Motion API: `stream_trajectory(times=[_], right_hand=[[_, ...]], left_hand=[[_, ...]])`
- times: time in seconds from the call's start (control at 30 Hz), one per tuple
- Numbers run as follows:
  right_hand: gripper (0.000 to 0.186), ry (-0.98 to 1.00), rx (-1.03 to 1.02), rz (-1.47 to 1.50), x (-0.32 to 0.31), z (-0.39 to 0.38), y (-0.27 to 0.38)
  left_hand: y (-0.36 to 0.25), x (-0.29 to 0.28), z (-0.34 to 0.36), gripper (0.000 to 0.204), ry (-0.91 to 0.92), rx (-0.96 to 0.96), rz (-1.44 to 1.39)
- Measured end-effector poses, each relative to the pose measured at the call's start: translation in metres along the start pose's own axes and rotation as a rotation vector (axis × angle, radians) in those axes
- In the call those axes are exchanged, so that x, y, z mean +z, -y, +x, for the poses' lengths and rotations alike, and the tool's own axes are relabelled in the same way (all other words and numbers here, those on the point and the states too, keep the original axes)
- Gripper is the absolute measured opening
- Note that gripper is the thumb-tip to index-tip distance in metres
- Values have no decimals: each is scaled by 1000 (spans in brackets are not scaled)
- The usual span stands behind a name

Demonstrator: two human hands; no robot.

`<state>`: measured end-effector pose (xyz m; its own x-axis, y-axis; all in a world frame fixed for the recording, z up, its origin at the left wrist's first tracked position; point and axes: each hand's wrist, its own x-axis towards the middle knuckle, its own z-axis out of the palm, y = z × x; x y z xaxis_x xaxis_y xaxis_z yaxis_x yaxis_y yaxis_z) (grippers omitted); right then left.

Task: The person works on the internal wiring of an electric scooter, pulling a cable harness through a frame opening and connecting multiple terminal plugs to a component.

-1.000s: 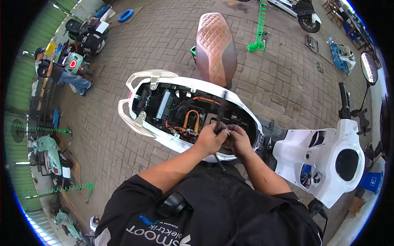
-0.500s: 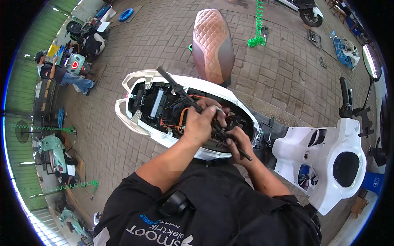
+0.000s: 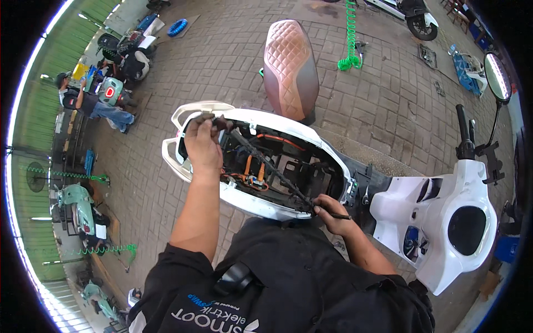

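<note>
Right hand (image 3: 332, 215) wraps the black rod (image 3: 277, 174)!

Centre-right of the frame, its fingers close round the rod's lower end, forearm slanting up from lower right. The rod crosses the open bay of the white scooter (image 3: 277, 121), mid-frame. Upper left, the left hand (image 3: 204, 143) reaches straight up, fingers bent, blurred; their grip? Can't tell!

Block paving (image 3: 222, 61) beside a green corrugated wall (image 3: 34, 119).
At left, a person in jeans (image 3: 114, 114) stands by a mint-green scooter (image 3: 112, 87) with its red tail lamp glowing; a second mint-green scooter (image 3: 83, 208) stands lower down, near a round fan (image 3: 36, 176). A blue coiled hose (image 3: 174, 31) lies at upper left, a green spiral hose (image 3: 345, 64) bunches at upper centre, and a blue container (image 3: 506, 248) sits at far right.
</note>
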<state>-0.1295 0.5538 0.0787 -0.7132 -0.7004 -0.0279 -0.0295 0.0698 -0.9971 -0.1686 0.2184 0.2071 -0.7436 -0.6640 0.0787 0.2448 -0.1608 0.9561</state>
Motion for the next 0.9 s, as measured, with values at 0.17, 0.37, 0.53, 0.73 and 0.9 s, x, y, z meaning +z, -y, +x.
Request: stream_trajectory(times=[0.17, 0.37, 0.53, 0.73, 0.9], right_hand=[[19, -3, -46, -89, -3, -1, -19], [18, -26, 18, -265, -6, 1, -22], [17, -61, 113, -300, 9, 9, -20], [15, -142, 162, -362, 26, 18, -24], [14, -174, 210, -308, 47, 28, -45]], left_hand=[[41, -32, -11, 16, 33, -69, -35], [71, -39, -14, 7, 53, -157, -187], [95, -54, -4, 16, 39, -249, -106], [112, -56, 5, 28, 110, -343, -288], [143, -81, 18, 19, 180, -341, -447]])
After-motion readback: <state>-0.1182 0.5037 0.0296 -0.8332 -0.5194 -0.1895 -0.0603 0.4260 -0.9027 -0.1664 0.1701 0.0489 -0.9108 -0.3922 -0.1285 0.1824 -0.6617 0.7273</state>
